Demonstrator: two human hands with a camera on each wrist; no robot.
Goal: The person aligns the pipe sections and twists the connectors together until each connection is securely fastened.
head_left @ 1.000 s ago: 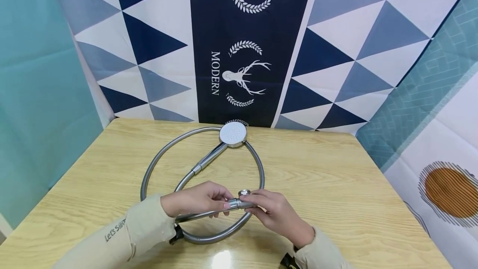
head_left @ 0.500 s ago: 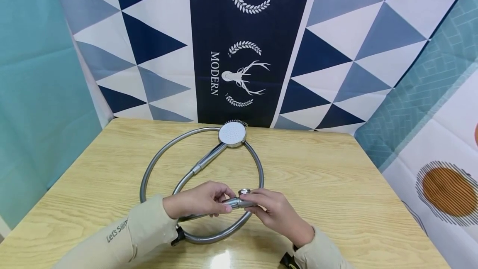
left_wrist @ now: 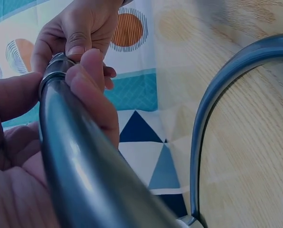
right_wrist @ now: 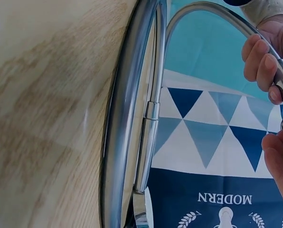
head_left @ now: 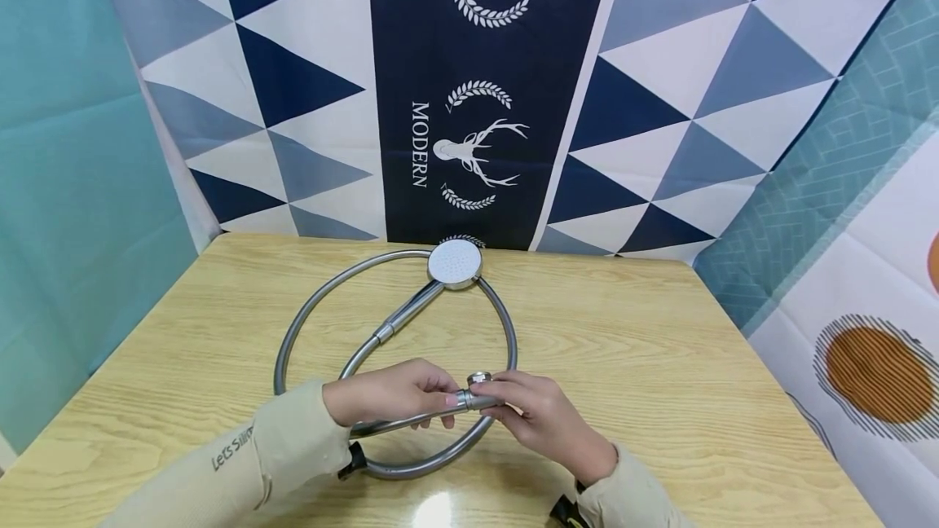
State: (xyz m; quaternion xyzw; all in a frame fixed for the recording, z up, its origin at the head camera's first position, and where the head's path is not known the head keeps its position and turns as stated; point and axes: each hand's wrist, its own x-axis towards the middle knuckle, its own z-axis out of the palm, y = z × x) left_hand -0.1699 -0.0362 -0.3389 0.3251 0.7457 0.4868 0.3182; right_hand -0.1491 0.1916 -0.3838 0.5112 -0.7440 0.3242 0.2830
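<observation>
In the head view my left hand (head_left: 399,392) pinches the end of a grey metal shower hose (left_wrist: 84,156) between thumb and fingers. My right hand (head_left: 539,410) grips a small chrome fitting (head_left: 480,378) with a round threaded end pointing up. The hose's connector (head_left: 462,399) meets this fitting between the two hands, held above the table. Curled fingers (right_wrist: 265,61) of the left hand lie around the connector in the right wrist view. The round white-faced shower head (head_left: 455,263) lies farther back, its chrome handle (head_left: 407,314) joined to the hose's other end.
The hose loop (head_left: 286,341) spreads over the wooden table (head_left: 623,349) around and beyond the hands. A patterned cloth (head_left: 469,104) hangs behind the table's back edge, with teal cloth (head_left: 73,145) at the left.
My left fingers loosened and shifted around the connector half a second ago, then closed on it again. The right hand stays on the fitting; the shower head lies still.
</observation>
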